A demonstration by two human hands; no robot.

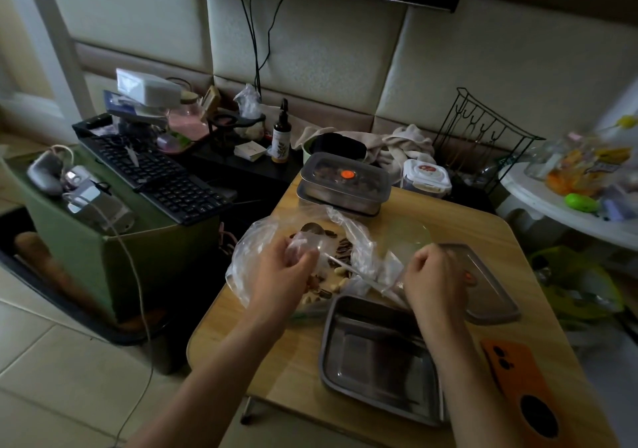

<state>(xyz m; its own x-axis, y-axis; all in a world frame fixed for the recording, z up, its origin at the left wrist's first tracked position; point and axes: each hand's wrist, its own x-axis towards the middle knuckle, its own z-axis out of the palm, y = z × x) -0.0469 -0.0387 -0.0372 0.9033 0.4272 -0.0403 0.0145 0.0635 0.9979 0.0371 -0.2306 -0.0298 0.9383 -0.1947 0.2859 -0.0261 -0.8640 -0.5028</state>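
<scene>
- Left hand (pixel 286 269): we see its fingers curled round a bunched fold of the clear plastic bag (pixel 248 250), at the centre of the frame.
- Right hand (pixel 435 275): its fingers are curled and grip the bag's opposite edge, right of centre; the rim is stretched taut between the two hands.
- The bag lies on the wooden table (pixel 483 231) with its mouth spread; inside we note nuts (pixel 343 249) and a metal scoop (pixel 310 228).
- Steel tray (pixel 376 361): just below the bag, lower centre, partly under the right forearm.
- Lid (pixel 493 288): flat on the table, just right of the right hand.
- Stacked containers (pixel 345 185): above the bag, at the table's far edge.
- Orange phone (pixel 524 389): lower right.
- Keyboard (pixel 155 171): upper left, well apart from the table.
</scene>
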